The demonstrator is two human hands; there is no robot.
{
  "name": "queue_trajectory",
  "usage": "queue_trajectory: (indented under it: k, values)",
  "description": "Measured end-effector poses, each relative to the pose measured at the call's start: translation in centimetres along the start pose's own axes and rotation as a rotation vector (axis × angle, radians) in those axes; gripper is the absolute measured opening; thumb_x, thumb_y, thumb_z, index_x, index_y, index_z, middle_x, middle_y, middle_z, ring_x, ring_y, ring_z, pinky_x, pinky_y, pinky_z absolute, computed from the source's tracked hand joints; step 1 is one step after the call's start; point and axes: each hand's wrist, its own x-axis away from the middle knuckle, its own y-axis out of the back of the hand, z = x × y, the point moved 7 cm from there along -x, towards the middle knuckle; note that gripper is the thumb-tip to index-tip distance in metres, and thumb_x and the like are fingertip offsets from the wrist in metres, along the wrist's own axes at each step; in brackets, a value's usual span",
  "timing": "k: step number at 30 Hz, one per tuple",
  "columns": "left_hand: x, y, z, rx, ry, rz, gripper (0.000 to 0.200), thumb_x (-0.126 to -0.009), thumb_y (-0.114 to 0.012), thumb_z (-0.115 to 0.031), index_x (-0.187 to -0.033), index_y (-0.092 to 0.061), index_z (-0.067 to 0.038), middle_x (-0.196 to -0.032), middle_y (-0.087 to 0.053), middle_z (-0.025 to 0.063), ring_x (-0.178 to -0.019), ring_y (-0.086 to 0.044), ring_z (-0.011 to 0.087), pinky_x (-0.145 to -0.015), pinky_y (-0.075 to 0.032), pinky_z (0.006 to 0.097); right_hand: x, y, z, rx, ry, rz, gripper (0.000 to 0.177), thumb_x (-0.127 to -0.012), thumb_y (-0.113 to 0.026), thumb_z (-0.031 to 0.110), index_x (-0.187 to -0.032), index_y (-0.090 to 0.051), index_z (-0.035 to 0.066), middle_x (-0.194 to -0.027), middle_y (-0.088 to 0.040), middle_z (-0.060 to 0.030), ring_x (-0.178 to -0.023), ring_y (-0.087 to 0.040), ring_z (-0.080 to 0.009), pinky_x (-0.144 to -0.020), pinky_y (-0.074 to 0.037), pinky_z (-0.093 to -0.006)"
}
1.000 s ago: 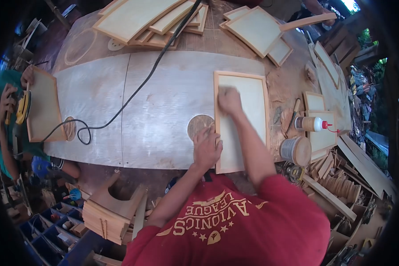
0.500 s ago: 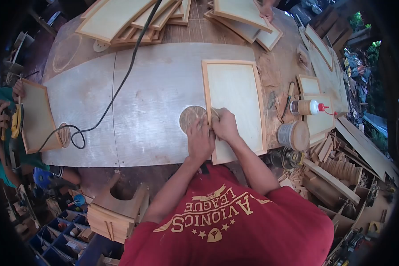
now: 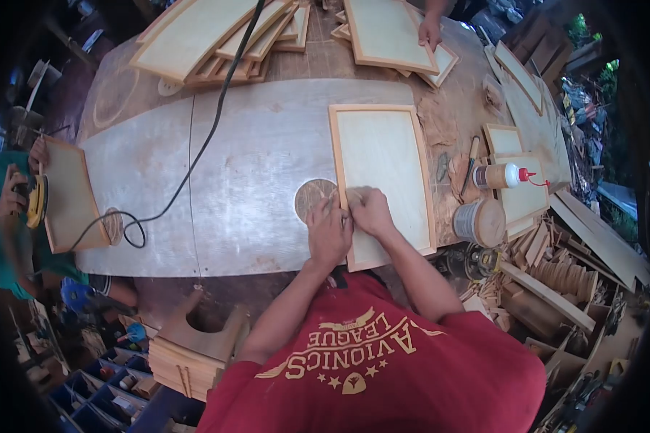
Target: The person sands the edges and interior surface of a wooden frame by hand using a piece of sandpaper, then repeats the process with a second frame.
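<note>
A pale panel with a raised wooden frame lies on the metal-grey sheet in front of me. At its left rail, my left hand is closed with the fingers bent against the frame's edge, beside a round hole in the sheet. My right hand is closed over the same rail from the panel side. A small tan piece shows at its fingertips, mostly hidden, so I cannot make out what it is. The two hands almost touch.
Framed panels are stacked at the back left and back right, where another person's hand rests. A glue bottle and a tub stand right. At left, a person holds a yellow sander; a black cable crosses the sheet.
My right hand has slid a little way along the left rail toward me, with my left hand close by. The co-worker's hand at the back has shifted on the stacked panel.
</note>
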Motion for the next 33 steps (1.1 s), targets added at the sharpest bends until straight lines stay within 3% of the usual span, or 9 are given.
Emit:
queue_trajectory:
  k: [8, 12, 15, 17, 22, 25, 28, 31, 33]
  values:
    - [-0.7, 0.1, -0.5, -0.049, 0.033, 0.045, 0.020, -0.091, -0.070, -0.020, -0.103, -0.063, -0.006, -0.149, -0.056, 0.0218, -0.136, -0.046, 0.0420, -0.114, -0.031, 0.0578, -20.3, 0.2, 2.8, 0.062, -0.262, -0.015, 0.030, -0.083, -0.064, 0.013, -0.102, -0.073, -0.008, -0.109, -0.071, -0.0335, -0.105, -0.070, -0.0467, -0.093, -0.057, -0.0509]
    - [-0.2, 0.1, -0.3, -0.018, 0.047, 0.032, 0.024, -0.090, -0.070, -0.021, -0.106, -0.063, -0.005, -0.151, -0.054, 0.0204, -0.135, -0.046, 0.0417, -0.114, -0.032, 0.0563, -12.6, 0.7, 4.8, 0.405, -0.067, 0.139, 0.029, -0.088, -0.061, 0.018, -0.104, -0.076, 0.000, -0.111, -0.073, -0.0267, -0.103, -0.072, -0.0411, -0.093, -0.057, -0.0491]
    - [-0.3, 0.2, -0.2, -0.016, 0.110, 0.041, 0.035, -0.089, -0.073, -0.025, -0.114, -0.063, -0.004, -0.146, -0.056, 0.0209, -0.134, -0.047, 0.0416, -0.113, -0.034, 0.0545, -4.4, 2.2, 2.7, 0.123, -0.121, 0.335, 0.031, -0.094, -0.062, 0.026, -0.115, -0.078, 0.008, -0.111, -0.073, -0.0243, -0.106, -0.070, -0.0423, -0.094, -0.055, -0.0486]
    - [0.0, 0.4, 0.0, -0.008, 0.164, -0.015, 0.044, -0.088, -0.074, -0.028, -0.121, -0.062, -0.002, -0.138, -0.059, 0.0212, -0.133, -0.047, 0.0415, -0.113, -0.034, 0.0541, -1.4, 5.8, -0.5, -0.066, 0.195, -0.030, 0.031, -0.094, -0.064, 0.020, -0.119, -0.076, 0.006, -0.108, -0.073, -0.0251, -0.105, -0.070, -0.0405, -0.095, -0.054, -0.0459]
    - [-0.9, 0.6, -1.4, -0.090, 0.152, -0.056, 0.062, -0.088, -0.074, -0.032, -0.137, -0.057, 0.001, -0.145, -0.047, 0.0261, -0.138, -0.039, 0.0433, -0.116, -0.031, 0.0541, 2.7, 15.0, -8.8, -0.245, 0.001, -0.356, 0.031, -0.092, -0.064, 0.014, -0.118, -0.075, 0.001, -0.103, -0.073, -0.0265, -0.102, -0.072, -0.0373, -0.092, -0.054, -0.0426]
    - [-1.2, -0.4, -1.1, -0.260, 0.133, -0.059, 0.059, -0.089, -0.071, -0.029, -0.136, -0.059, 0.002, -0.151, -0.041, 0.0263, -0.139, -0.035, 0.0474, -0.118, -0.030, 0.0538, 3.9, 15.7, -11.8, -0.147, 0.024, -0.461, 0.032, -0.090, -0.059, 0.014, -0.114, -0.074, -0.002, -0.094, -0.075, -0.0134, -0.083, -0.069, -0.0228, -0.078, -0.054, -0.0381]
    - [-1.4, -1.0, -1.1, -0.244, 0.145, -0.027, 0.051, -0.090, -0.066, -0.024, -0.132, -0.062, 0.004, -0.150, -0.042, 0.0270, -0.138, -0.033, 0.0505, -0.119, -0.028, 0.0538, 4.4, 14.5, -12.0, 0.099, 0.006, -0.369, 0.034, -0.090, -0.061, 0.017, -0.115, -0.075, -0.001, -0.095, -0.075, -0.0148, -0.082, -0.069, -0.0212, -0.077, -0.055, -0.0390]
    - [-2.3, -0.1, -1.3, -0.268, 0.141, -0.065, 0.045, -0.090, -0.061, -0.020, -0.127, -0.063, 0.006, -0.141, -0.050, 0.0318, -0.132, -0.041, 0.0480, -0.117, -0.031, 0.0536, 6.0, 14.9, -9.6, -0.352, -0.424, -0.114, 0.040, -0.088, -0.068, 0.029, -0.117, -0.076, 0.002, -0.104, -0.074, -0.0244, -0.097, -0.072, -0.0368, -0.085, -0.055, -0.0441]
    - [-4.4, 1.5, -1.3, -0.054, 0.181, -0.070, 0.042, -0.090, -0.059, -0.019, -0.123, -0.064, 0.007, -0.130, -0.059, 0.0338, -0.125, -0.052, 0.0481, -0.112, -0.038, 0.0530, 5.9, 12.9, -11.7, -0.334, -0.273, -0.134, 0.038, -0.089, -0.068, 0.026, -0.117, -0.076, 0.002, -0.100, -0.075, -0.0201, -0.092, -0.072, -0.0294, -0.082, -0.055, -0.0392]
